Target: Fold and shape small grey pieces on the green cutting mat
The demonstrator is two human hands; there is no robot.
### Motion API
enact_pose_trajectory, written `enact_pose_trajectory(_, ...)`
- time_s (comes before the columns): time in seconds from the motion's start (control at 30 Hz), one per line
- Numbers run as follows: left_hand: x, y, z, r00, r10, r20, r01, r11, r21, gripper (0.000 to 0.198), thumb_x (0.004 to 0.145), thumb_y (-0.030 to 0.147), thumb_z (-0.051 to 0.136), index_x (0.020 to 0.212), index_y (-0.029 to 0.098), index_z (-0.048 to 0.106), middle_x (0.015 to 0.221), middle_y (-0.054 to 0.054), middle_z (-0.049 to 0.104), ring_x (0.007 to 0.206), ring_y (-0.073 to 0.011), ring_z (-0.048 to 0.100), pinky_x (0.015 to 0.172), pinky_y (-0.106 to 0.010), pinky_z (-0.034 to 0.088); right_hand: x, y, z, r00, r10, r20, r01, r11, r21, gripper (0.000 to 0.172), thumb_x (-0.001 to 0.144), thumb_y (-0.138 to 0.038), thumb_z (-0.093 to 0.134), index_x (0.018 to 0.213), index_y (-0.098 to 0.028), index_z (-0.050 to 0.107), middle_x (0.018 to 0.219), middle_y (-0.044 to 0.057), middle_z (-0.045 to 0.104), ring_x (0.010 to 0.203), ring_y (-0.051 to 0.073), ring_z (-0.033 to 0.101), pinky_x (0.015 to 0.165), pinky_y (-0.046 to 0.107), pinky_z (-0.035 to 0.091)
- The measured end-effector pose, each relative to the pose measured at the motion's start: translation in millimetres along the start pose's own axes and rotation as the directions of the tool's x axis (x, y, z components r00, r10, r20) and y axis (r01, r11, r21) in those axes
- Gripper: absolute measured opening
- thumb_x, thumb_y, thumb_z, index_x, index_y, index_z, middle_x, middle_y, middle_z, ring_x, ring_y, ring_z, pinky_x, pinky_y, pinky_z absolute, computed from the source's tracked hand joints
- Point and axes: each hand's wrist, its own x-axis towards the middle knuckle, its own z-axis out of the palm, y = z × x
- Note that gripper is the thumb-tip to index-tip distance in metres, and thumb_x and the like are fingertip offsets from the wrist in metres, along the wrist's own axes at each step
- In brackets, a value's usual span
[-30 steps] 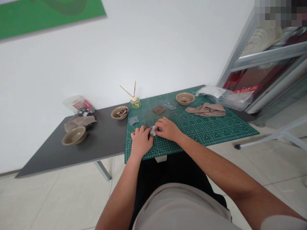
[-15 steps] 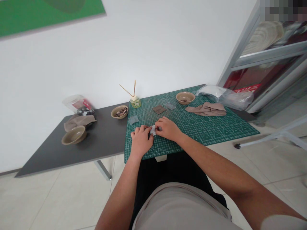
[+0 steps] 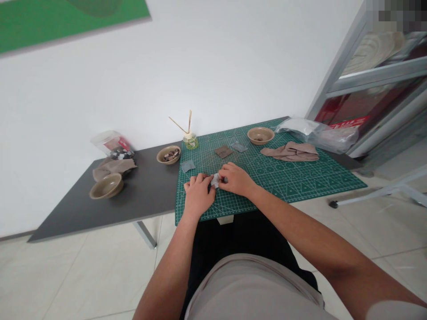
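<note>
Centre frame: left hand (image 3: 198, 195) and right hand (image 3: 236, 179) together pinch one small pale-grey fabric scrap (image 3: 215, 180) on one green gridded cutting mat (image 3: 293, 178). Three tan round bowls (image 3: 106, 186) (image 3: 168, 154) (image 3: 260, 135) present.

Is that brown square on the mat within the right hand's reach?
Probably yes: the brown square lies just beyond the right hand, only bare mat between, though it's pinching a pale scrap.
</note>
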Motion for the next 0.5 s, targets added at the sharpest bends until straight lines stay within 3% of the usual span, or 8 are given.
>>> enact_pose_trajectory(0.13,0.3,0.0,0.5,1.000,0.012,-0.017,-0.012,1.000,0.005,0.037,0.092,0.034,0.047,0.125,0.029,0.063,0.124,-0.009,0.060,0.112,-0.0292,0.050,0.092,-0.047,0.039,1.1,2.2,1.7,0.991,-0.129,0.039,0.126,0.989,0.074,0.008,0.087,-0.023,0.063,0.080,-0.019,0.065,0.085,0.004,0.063,0.085,0.020,0.050,0.082,0.034,0.038)
enact_pose_trajectory(0.33,0.0,-0.4,0.9,0.999,0.024,-0.030,-0.024,1.000,0.012,0.036,0.092,0.033,0.048,0.125,0.028,0.062,0.124,-0.008,0.061,0.112,-0.0289,0.050,0.091,-0.046,0.038,0.3,-0.8,1.3,0.999,0.019,-0.039,-0.022,0.996,-0.082,0.011,0.085,-0.024,0.064,0.075,-0.019,0.064,0.082,0.006,0.060,0.086,0.023,0.049,0.080,0.035,0.039)
enact_pose_trajectory(0.5,-0.2,1.2,-0.8,1.000,0.006,-0.014,-0.006,1.000,0.014,0.035,0.093,0.035,0.047,0.125,0.029,0.060,0.124,-0.008,0.060,0.113,-0.0285,0.050,0.092,-0.045,0.037,0.6,0.3,0.1,0.994,-0.105,0.023,0.105,0.994,0.033,0.010,0.088,-0.026,0.063,0.082,-0.019,0.067,0.085,0.005,0.066,0.086,0.021,0.053,0.085,0.035,0.039)
